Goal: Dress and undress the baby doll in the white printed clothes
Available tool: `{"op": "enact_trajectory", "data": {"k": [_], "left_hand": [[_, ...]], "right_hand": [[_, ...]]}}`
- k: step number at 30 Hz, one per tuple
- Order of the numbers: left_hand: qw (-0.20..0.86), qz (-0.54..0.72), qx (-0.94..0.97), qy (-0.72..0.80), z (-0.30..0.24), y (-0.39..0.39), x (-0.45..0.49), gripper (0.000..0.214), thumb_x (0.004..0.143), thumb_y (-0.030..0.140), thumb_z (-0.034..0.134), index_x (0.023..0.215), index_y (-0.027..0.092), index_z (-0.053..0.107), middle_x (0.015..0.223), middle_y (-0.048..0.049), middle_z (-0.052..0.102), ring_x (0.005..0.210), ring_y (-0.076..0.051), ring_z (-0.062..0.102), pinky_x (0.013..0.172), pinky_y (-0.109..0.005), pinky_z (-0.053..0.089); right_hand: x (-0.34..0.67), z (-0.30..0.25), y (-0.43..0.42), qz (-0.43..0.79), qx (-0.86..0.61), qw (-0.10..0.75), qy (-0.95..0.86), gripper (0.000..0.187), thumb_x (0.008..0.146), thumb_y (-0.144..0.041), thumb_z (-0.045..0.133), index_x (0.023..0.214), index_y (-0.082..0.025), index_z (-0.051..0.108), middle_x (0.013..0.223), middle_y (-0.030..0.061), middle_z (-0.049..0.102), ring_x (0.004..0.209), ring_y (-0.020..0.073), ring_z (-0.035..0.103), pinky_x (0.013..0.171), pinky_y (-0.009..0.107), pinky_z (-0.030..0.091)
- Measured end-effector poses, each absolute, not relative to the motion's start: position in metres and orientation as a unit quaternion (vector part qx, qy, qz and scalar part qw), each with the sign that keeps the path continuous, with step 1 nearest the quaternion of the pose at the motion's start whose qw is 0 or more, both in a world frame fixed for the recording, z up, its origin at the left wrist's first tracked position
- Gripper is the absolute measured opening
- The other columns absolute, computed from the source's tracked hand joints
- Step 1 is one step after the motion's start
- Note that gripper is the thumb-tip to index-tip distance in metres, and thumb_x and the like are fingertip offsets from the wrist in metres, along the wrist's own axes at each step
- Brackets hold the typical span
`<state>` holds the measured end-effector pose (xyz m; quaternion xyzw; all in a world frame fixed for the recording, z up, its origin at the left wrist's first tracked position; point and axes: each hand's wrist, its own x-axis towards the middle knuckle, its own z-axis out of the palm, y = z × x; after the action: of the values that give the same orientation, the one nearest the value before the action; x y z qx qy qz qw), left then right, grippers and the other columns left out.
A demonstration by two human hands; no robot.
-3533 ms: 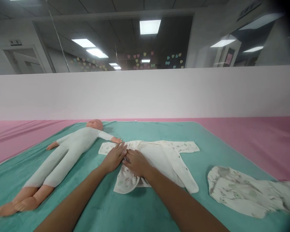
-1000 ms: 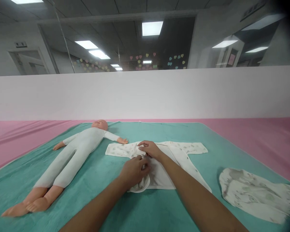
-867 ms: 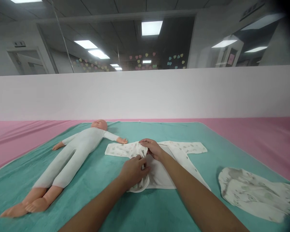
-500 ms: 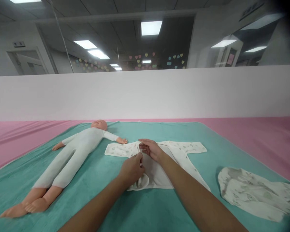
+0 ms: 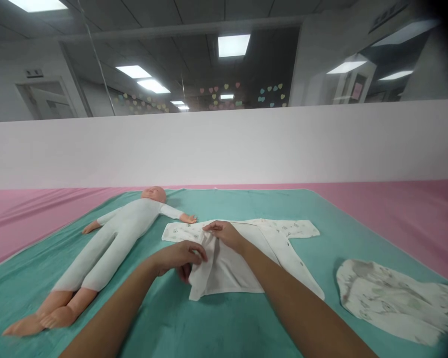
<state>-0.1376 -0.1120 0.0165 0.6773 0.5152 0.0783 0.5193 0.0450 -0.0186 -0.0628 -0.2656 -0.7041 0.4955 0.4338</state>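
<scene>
A white printed baby romper (image 5: pixel 261 248) lies spread open on the teal blanket (image 5: pixel 224 318) in front of me. My left hand (image 5: pixel 179 257) pinches the romper's left front flap and holds it lifted to the left. My right hand (image 5: pixel 224 233) is closed on the same flap higher up, near the collar. A baby doll (image 5: pixel 112 238) in a white bodysuit lies on its back to the left, one arm reaching almost to the romper's sleeve.
A second crumpled printed garment (image 5: pixel 388 298) lies on the blanket at the right. Pink sheeting (image 5: pixel 395 209) surrounds the blanket. A low white wall (image 5: pixel 224 144) runs across behind, with glass above it.
My left hand has pulled the romper's left flap outward to the left, uncovering the plain lining. My right hand slid slightly left along the flap's upper edge.
</scene>
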Motion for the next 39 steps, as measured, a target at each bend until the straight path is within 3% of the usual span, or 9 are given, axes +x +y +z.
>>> {"op": "enact_trajectory", "data": {"k": [5,10,16,19,23,29,33,36,39], "left_hand": [[0.554,-0.079,0.707,0.432,0.022,-0.114,-0.147,0.029,0.076,0.038,0.053,0.092,0.019,0.068,0.067,-0.0045,0.067,0.039,-0.010,0.051,0.039,-0.019,0.035],[0.552,-0.111,0.718,0.409,0.028,-0.115,-0.156,0.031,0.078,0.042,0.051,0.087,0.018,0.070,0.068,-0.0052,0.068,0.039,-0.010,0.052,0.036,-0.019,0.030],[0.443,0.153,0.746,0.473,0.027,-0.115,-0.148,0.039,0.079,0.039,0.048,0.048,0.016,0.052,0.042,0.0024,0.045,0.037,-0.007,0.032,0.041,-0.021,0.026],[0.406,0.263,0.729,0.484,0.025,-0.113,-0.138,0.040,0.079,0.039,0.046,0.048,0.016,0.051,0.042,0.0039,0.038,0.041,-0.007,0.030,0.044,-0.021,0.025],[0.332,0.409,0.655,0.541,0.019,-0.104,-0.138,0.043,0.079,0.045,0.045,0.046,0.017,0.041,0.043,0.0040,0.037,0.044,-0.009,0.033,0.044,-0.021,0.026],[0.152,0.485,0.608,0.610,0.007,-0.098,-0.150,0.045,0.081,0.046,0.044,0.046,0.018,0.033,0.043,0.0048,0.035,0.047,-0.010,0.037,0.049,-0.022,0.029],[0.108,0.459,0.619,0.629,0.013,-0.107,-0.158,0.046,0.082,0.046,0.041,0.046,0.019,0.036,0.042,0.0038,0.040,0.048,-0.012,0.042,0.049,-0.023,0.032],[0.053,0.433,0.626,0.647,0.032,-0.112,-0.192,0.039,0.082,0.046,0.041,0.055,0.019,0.049,0.051,0.0022,0.052,0.056,-0.015,0.051,0.057,-0.024,0.037],[-0.004,0.425,0.594,0.683,0.052,-0.114,-0.255,0.025,0.078,0.041,0.048,0.089,0.020,0.057,0.086,-0.0024,0.064,0.082,-0.021,0.058,0.072,-0.028,0.042]], "right_hand": [[0.043,-0.064,-0.024,0.348,-0.317,0.371,-0.800,0.028,0.075,-0.018,0.046,0.096,-0.021,0.065,0.108,0.0027,0.063,0.105,0.0194,0.054,0.095,0.036,0.038],[0.041,-0.059,-0.034,0.237,-0.332,0.287,-0.867,0.045,0.082,-0.043,0.047,0.122,-0.022,0.052,0.130,0.0053,0.049,0.125,0.0241,0.037,0.105,0.041,0.025],[0.034,-0.061,-0.035,0.154,-0.328,0.243,-0.900,0.056,0.085,-0.048,0.041,0.132,-0.018,0.039,0.139,0.0104,0.036,0.131,0.0252,0.027,0.108,0.045,0.016],[0.024,-0.061,-0.046,0.139,-0.350,0.215,-0.901,0.062,0.084,-0.049,0.041,0.136,-0.015,0.032,0.144,0.0126,0.025,0.134,0.0269,0.017,0.108,0.049,0.008],[0.003,-0.055,-0.078,0.125,-0.305,0.186,-0.926,0.062,0.086,-0.051,0.035,0.136,-0.015,0.030,0.145,0.0129,0.024,0.135,0.0243,0.013,0.109,0.048,0.005],[-0.027,-0.042,-0.126,0.160,-0.209,0.130,-0.956,0.067,0.085,-0.052,0.035,0.134,-0.006,0.032,0.141,0.0191,0.029,0.132,0.0265,0.021,0.108,0.048,0.012],[-0.033,-0.035,-0.143,0.210,-0.131,0.138,-0.959,0.070,0.082,-0.054,0.042,0.136,-0.011,0.031,0.142,0.0161,0.029,0.131,0.0273,0.024,0.108,0.043,0.015],[-0.041,-0.032,-0.144,0.350,-0.120,0.167,-0.914,0.066,0.080,-0.053,0.048,0.135,-0.018,0.035,0.140,0.0102,0.034,0.129,0.0249,0.031,0.107,0.038,0.021],[-0.067,-0.035,-0.127,0.557,-0.253,0.267,-0.745,0.060,0.077,-0.051,0.054,0.128,-0.022,0.043,0.133,0.0081,0.045,0.120,0.0246,0.042,0.101,0.040,0.032]]}}
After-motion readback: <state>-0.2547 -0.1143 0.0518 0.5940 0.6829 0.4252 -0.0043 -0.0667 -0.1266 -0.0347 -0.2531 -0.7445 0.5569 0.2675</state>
